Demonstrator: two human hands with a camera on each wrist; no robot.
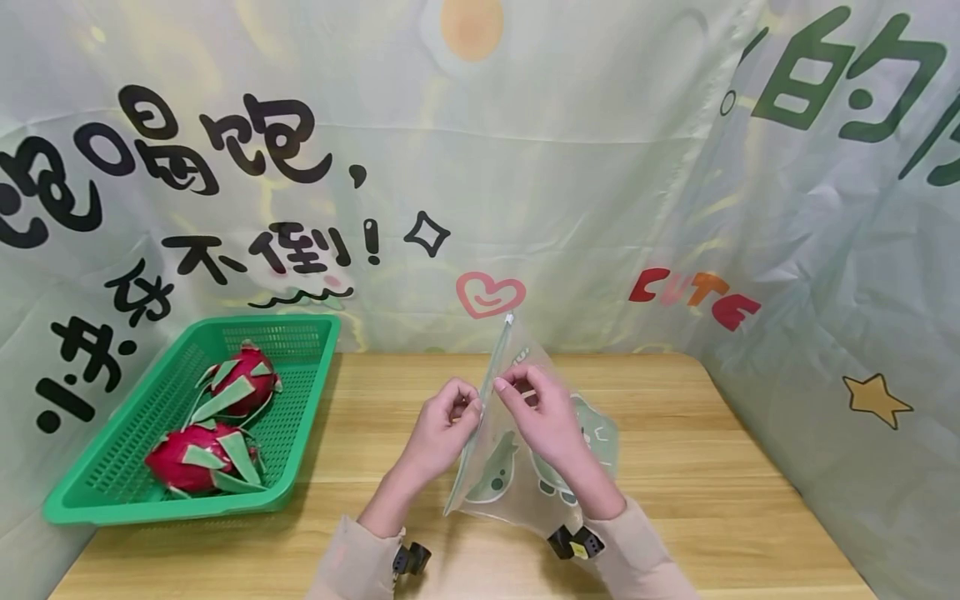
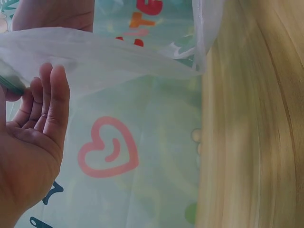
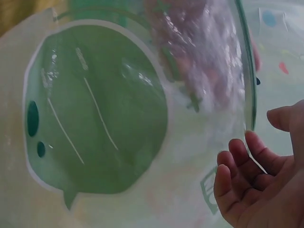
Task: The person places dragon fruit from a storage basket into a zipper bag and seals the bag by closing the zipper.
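- Of our hands, the left hand [image 1: 450, 421] is nearer the zip strip [image 1: 497, 354] and pinches it between thumb and fingertips; the right hand [image 1: 546, 421] has its fingers half curled near that edge, the thumb standing apart in its wrist view, and we cannot tell whether it grips any film.
- At far left we have a green basket [image 1: 187, 508], its plastic walls finely perforated, holding two dragon fruits [image 1: 198, 457], glossy red with pale green pointed scales.
- The clear bag [image 1: 521, 475] is between our hands, its zip side toward the left hand, its body reaching right beneath the right forearm. The strip's long axis runs away from us, up to a whitish slider [image 1: 509, 318].
- The film looks thin, shiny and slack, printed with rounded green figures.
- To the right we see smooth, wood-grained worktop [image 1: 712, 467] meeting creased, printed cloth [image 1: 810, 275].
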